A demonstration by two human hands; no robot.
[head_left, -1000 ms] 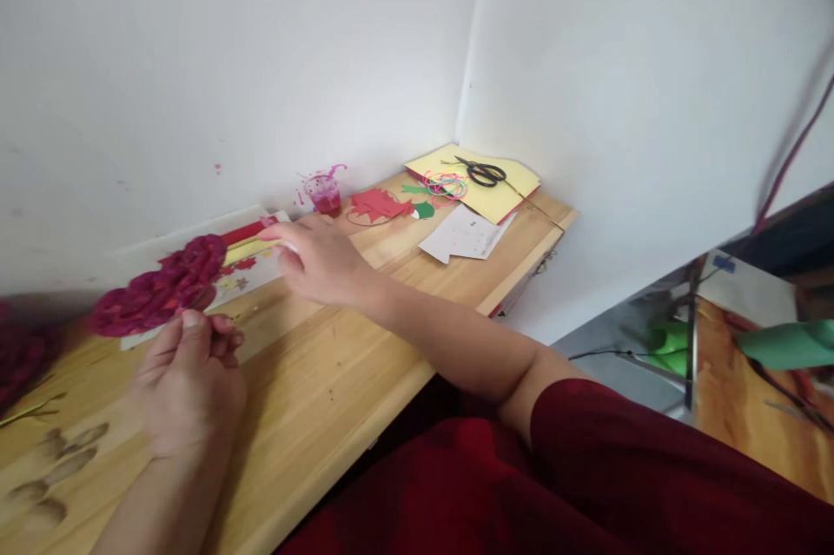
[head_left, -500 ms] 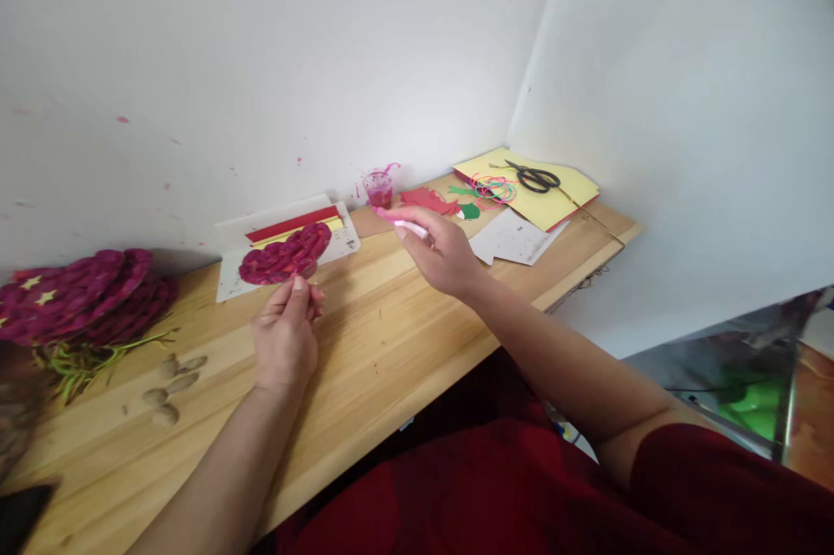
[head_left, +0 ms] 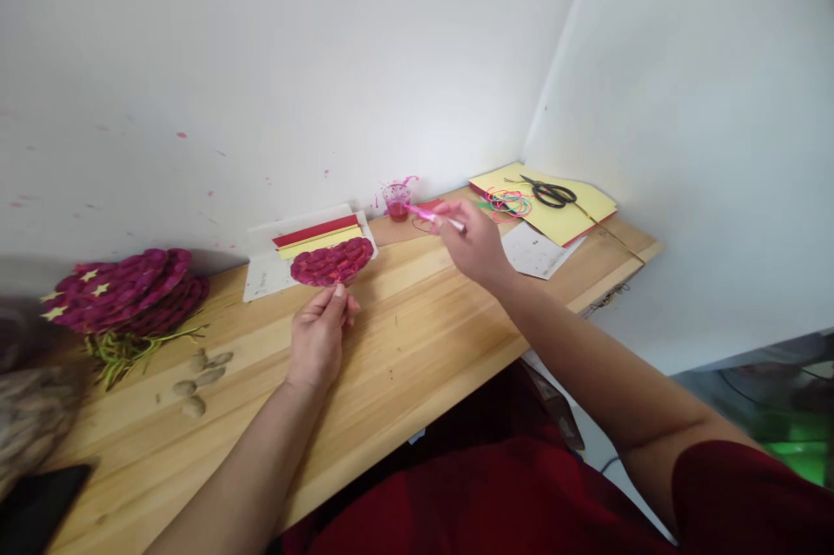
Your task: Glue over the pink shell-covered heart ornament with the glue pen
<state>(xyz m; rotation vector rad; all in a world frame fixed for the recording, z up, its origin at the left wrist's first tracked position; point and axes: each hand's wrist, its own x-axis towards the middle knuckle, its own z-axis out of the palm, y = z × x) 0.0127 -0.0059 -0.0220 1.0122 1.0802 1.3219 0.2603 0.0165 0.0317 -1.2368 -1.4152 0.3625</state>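
My left hand [head_left: 321,333] pinches the lower edge of a magenta, bumpy, painted piece [head_left: 332,262], holding it up above the wooden table [head_left: 391,338]. In my right hand [head_left: 466,238] is a slim brush with a white-pink handle [head_left: 449,222]. The brush's pink tip points left, at a small clear cup of pink liquid [head_left: 397,206] by the wall; whether it touches the cup is unclear. Behind the magenta piece lie white sheets [head_left: 261,264] with a red strip [head_left: 313,230] and a yellow strip [head_left: 319,242].
A stack of magenta pieces with yellow stars [head_left: 140,286] and several peanuts [head_left: 195,386] are at left, near a dark flat object [head_left: 45,503]. Black scissors [head_left: 553,194] lie on yellow paper [head_left: 586,221] at right, beside tangled coloured cords [head_left: 509,204].
The view has shifted, so the table things appear farther right. The brush tip has moved slightly away from the cup, and the magenta piece in my left hand is tilted differently.
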